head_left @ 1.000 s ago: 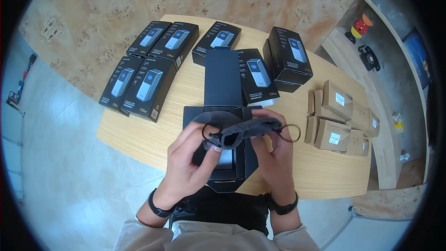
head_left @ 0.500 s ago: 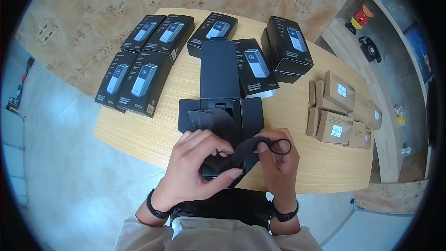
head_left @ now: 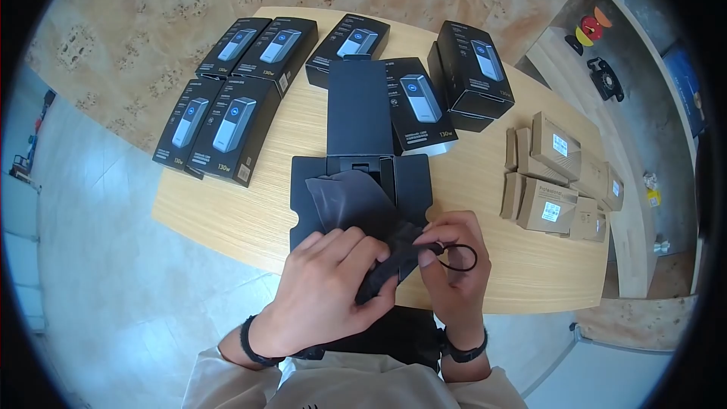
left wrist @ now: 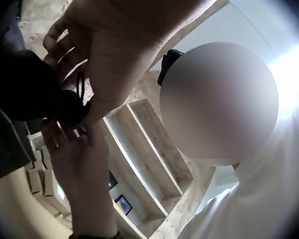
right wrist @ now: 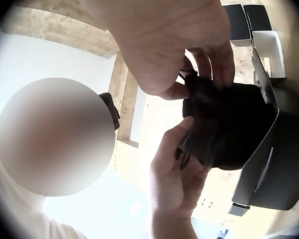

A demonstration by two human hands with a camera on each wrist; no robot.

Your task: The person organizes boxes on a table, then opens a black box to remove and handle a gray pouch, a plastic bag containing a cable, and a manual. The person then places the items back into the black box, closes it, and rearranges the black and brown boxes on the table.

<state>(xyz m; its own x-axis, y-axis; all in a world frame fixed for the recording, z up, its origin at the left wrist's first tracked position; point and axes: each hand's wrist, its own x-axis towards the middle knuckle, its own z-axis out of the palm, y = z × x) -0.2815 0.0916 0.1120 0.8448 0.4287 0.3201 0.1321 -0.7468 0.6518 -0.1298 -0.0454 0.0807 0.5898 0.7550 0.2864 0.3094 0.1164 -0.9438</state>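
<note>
A dark grey drawstring pouch (head_left: 350, 201) lies slanting over an open black box (head_left: 360, 110) whose lid stands up at the far side. My left hand (head_left: 326, 280) grips the pouch near its mouth, fingers bent on top and thumb along the near edge. On the other side my right hand (head_left: 458, 257) pinches the mouth's corner, where a black cord loop (head_left: 463, 257) sticks out. Seen from the right wrist, the pouch (right wrist: 234, 124) looks bulky between both hands, close beside the box (right wrist: 286, 164). The pouch covers most of the box's inside.
Several printed black boxes (head_left: 235, 129) stand at the table's left and back, with another printed box (head_left: 420, 102) just right of the raised lid. Small brown cartons (head_left: 549, 208) are stacked on the right. Beyond the wooden table (head_left: 485, 280), shelves hold a black telephone (head_left: 604, 79).
The pouch's mouth, earlier held up between both hands, has been lowered and flattened. My left fingers have shifted along it and taken hold again; my right hand keeps pinching the cord end.
</note>
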